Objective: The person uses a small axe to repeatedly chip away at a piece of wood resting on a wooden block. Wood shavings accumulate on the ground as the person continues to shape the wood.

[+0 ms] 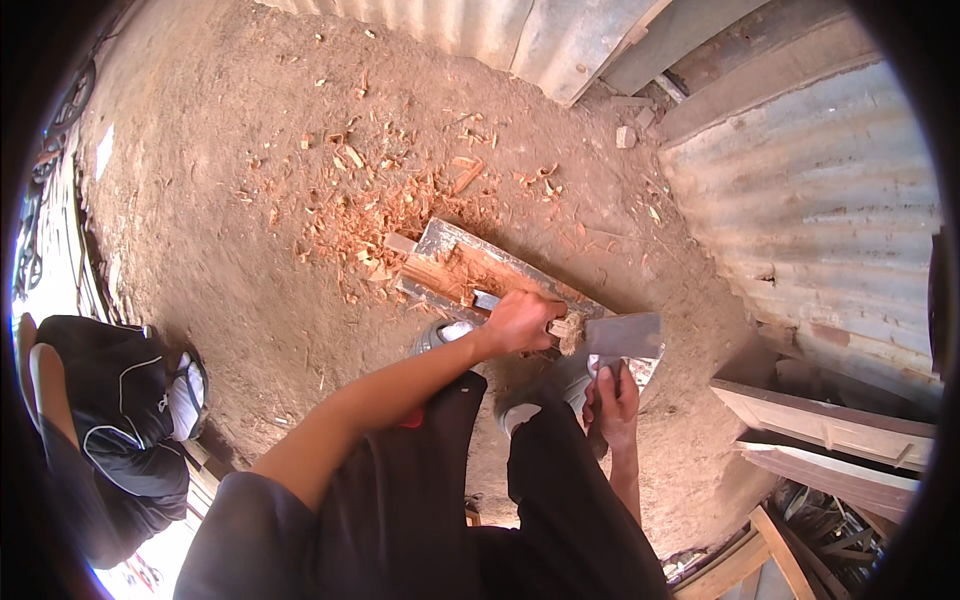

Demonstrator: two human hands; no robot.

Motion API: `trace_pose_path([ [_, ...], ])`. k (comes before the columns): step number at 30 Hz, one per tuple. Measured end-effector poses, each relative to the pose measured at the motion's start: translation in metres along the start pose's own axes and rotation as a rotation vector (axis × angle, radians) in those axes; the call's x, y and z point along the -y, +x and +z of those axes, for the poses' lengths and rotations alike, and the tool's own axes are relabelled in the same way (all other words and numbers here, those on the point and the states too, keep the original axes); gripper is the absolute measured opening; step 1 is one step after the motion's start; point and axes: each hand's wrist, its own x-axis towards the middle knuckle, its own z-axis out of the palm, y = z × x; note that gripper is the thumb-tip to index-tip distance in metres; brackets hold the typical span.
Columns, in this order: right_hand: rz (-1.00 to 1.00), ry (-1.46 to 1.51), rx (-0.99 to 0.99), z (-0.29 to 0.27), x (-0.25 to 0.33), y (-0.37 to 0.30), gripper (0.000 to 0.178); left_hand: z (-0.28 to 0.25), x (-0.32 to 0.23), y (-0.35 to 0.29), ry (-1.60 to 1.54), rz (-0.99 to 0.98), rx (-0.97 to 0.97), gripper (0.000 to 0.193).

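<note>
My left hand (522,322) is wrapped round a chisel whose metal blade (486,300) points at a piece of wood (430,272). The chisel's wooden handle end (568,333), frayed and mushroomed, sticks out on the right of that fist. My right hand (612,402) grips a tool with a broad, flat grey blade, like a cleaver (628,334); its blade is beside the frayed end, and whether they touch I cannot tell. Under the chisel, the wood lies along a worn, paint-flecked board (500,262) on the ground. Reddish shavings lie on it.
Curled wood shavings (350,225) are scattered over the dirt floor (225,200) beyond the board. Corrugated metal sheets (810,200) stand at the far and right sides. Wooden drawer-like pieces (820,425) are at the right. A person in dark clothes (110,400) sits at the left.
</note>
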Motion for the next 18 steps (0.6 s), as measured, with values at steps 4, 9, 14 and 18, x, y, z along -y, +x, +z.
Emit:
trace_pose_path([
  [4, -0.138, 0.014, -0.139, 0.018, -0.007, 0.001, 0.024, -0.001, 0.0, 0.0, -0.019, 0.016, 0.006, 0.04],
  [9, -0.09, -0.036, -0.124, 0.011, -0.007, -0.002, 0.023, -0.001, 0.0, -0.003, -0.044, 0.053, -0.05, 0.029],
  [14, -0.142, -0.139, -0.148, 0.013, -0.018, -0.007, 0.02, -0.004, -0.003, 0.001, -0.015, 0.001, 0.03, 0.05],
  [18, -0.085, -0.227, -0.051, -0.002, 0.007, 0.002, 0.021, 0.001, 0.007, -0.005, -0.028, 0.011, -0.038, 0.059],
])
